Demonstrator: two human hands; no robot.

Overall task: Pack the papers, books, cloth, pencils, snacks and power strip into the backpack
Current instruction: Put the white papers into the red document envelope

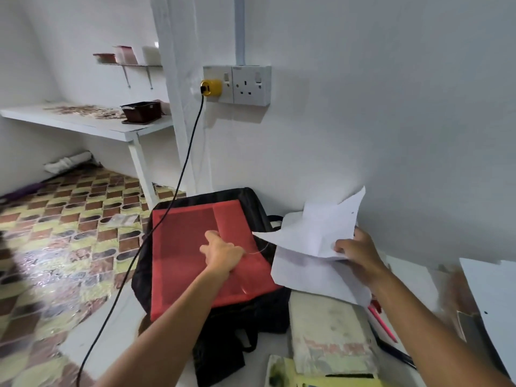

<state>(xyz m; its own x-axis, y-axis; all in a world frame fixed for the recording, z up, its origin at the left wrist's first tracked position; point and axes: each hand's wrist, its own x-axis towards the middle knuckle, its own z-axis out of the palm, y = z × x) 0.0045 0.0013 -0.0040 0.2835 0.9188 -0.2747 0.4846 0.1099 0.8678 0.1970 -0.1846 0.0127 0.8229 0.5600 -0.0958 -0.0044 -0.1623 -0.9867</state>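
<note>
While the bag is held open like this, the papers want one clean slide in, not a stuffed push.

Books: a stack (332, 339) lies nearest on the white table (111, 325), just right of the bag, not yet packed; a yellow-green one (287, 372) pokes in at the bottom edge.

Pencils: a pink one (382, 324) lies beside the books, partly under the right forearm.

Left hand: it (223, 254) grips the edge of the red flap (190, 255), fingers curled round it, holding it raised.

Right hand: it (360, 252) pinches a loose sheaf of white papers (312, 247) by the right side, thumb on top; the sheets fan and bend, hanging just right of the bag's mouth.

Backpack: black (251, 311), lying flat on the table with its top toward the wall; the red flap covers most of the opening.

Doing it well: I would lift the flap higher, square the sheets first, then feed them flat behind the flap, leading with the long edge.

Risk: the bent corners look likely to catch and crease.

Cable: a black lead (156, 227) crosses the bag's left side, running up to a yellow plug (211, 87) in the wall socket (237, 85); whether it belongs to the power strip I cannot tell.

Room: patterned tiled floor (55, 247) to the left, a white side table (83, 121) with a dark tray (142, 111), and a small wall shelf (128, 58) farthest off.
</note>
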